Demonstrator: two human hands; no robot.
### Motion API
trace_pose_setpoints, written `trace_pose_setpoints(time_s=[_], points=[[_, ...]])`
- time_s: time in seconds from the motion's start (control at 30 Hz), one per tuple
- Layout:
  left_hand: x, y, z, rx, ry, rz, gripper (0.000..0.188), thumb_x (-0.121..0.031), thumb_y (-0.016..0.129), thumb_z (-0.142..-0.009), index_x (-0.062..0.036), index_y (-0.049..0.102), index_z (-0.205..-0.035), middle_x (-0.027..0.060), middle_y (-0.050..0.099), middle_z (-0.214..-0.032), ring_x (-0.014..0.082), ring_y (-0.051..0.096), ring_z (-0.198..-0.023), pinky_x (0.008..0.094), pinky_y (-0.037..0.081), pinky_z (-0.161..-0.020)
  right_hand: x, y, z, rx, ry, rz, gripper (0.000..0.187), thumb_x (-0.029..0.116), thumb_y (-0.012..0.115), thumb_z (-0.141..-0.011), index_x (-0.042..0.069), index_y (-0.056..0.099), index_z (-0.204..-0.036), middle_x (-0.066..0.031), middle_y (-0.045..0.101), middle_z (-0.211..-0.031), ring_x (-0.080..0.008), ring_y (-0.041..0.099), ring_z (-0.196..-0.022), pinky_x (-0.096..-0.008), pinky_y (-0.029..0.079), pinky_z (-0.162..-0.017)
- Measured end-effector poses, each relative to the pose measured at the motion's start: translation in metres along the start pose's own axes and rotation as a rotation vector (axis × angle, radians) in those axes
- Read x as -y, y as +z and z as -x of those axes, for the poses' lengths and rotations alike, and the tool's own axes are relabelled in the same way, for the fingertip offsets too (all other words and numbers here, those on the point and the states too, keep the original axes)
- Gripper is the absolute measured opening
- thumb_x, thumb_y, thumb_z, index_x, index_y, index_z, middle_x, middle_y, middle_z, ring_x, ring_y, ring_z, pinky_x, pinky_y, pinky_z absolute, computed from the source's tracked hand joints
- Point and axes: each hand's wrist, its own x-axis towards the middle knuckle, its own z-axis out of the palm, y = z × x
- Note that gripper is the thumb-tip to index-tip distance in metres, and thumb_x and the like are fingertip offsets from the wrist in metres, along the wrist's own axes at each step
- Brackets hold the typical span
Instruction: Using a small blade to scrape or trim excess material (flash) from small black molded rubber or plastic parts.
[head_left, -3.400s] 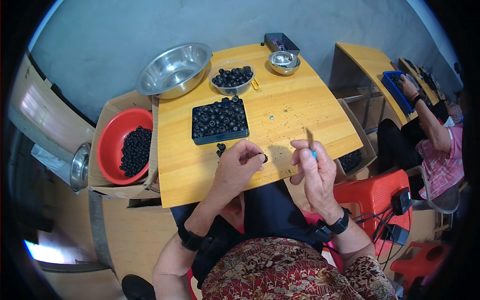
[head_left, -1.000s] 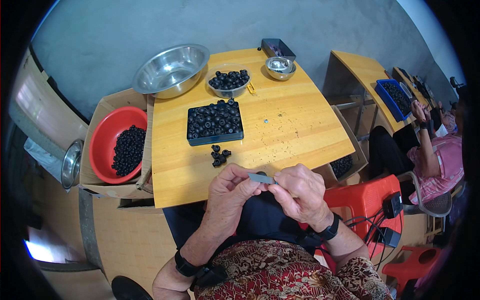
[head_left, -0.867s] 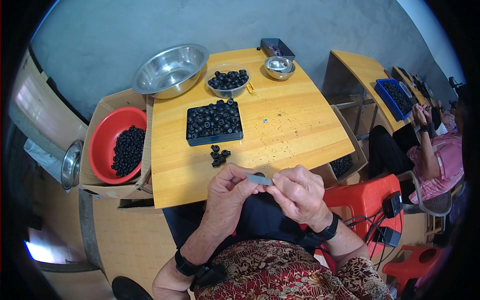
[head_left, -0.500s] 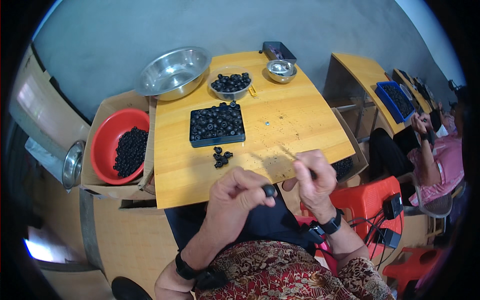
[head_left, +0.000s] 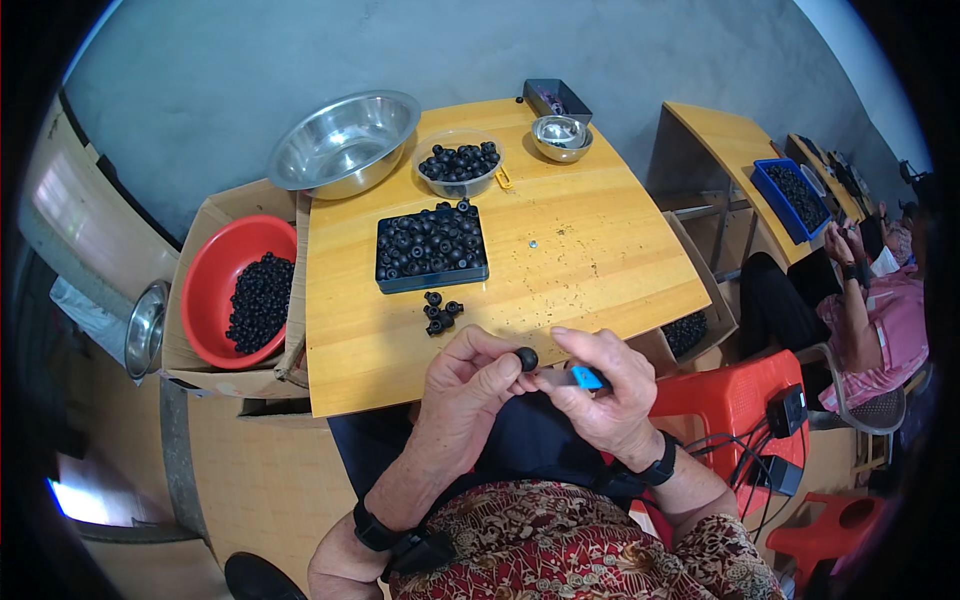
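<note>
Between the thumb and fingers of my left hand (head_left: 465, 390) is a small round black molded part (head_left: 527, 358). Beside it, my right hand (head_left: 608, 392) grips a small knife (head_left: 585, 378) with a blue and black handle. Its short blade points left, its tip close to the black part; whether they touch I cannot tell. A dark tray (head_left: 432, 279) heaped with similar parts sits on the wooden table (head_left: 370, 350) beyond my hands. Several loose parts (head_left: 440, 313) lie just in front of this tray.
Farther back stand a steel basin (head_left: 345, 150), a clear tub (head_left: 460, 185), small steel bowls (head_left: 562, 150) and a dark box (head_left: 557, 98). Left, a red basin (head_left: 205, 320) of black pieces sits in a cardboard box. Right are a red stool (head_left: 720, 390) and a person (head_left: 870, 320). Crumbs dot the table.
My right hand has moved down and left, bringing the knife beside the black part. The knife, blurred before, now points left. My left hand has shifted slightly.
</note>
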Motion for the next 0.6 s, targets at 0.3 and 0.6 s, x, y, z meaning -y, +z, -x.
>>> trace_pose_setpoints(time_s=[0.3,0.6], points=[[0.003,0.006,0.000,-0.028,-0.019,-0.031,0.009,-0.010,0.064,-0.092,-0.0057,0.058,-0.098,0.0064,0.067,-0.093,0.0125,0.066,-0.085,0.0269,0.054,-0.077,-0.007,0.006,0.007,0.027,-0.127,0.091,0.039,0.007,0.078,-0.071,0.006,0.069,-0.108,-0.0030,0.053,-0.062,-0.0157,0.049,-0.049,-0.0298,0.037,-0.045],[0.009,-0.001,0.000,-0.008,-0.029,0.014,0.007,-0.010,0.059,-0.095,-0.0039,0.058,-0.097,0.0097,0.069,-0.093,0.0146,0.067,-0.086,0.0296,0.055,-0.080,-0.012,0.007,0.008,0.007,-0.194,0.111,0.033,0.007,0.079,-0.072,0.006,0.070,-0.103,-0.0031,0.055,-0.061,-0.0158,0.052,-0.049,-0.0292,0.038,-0.044]])
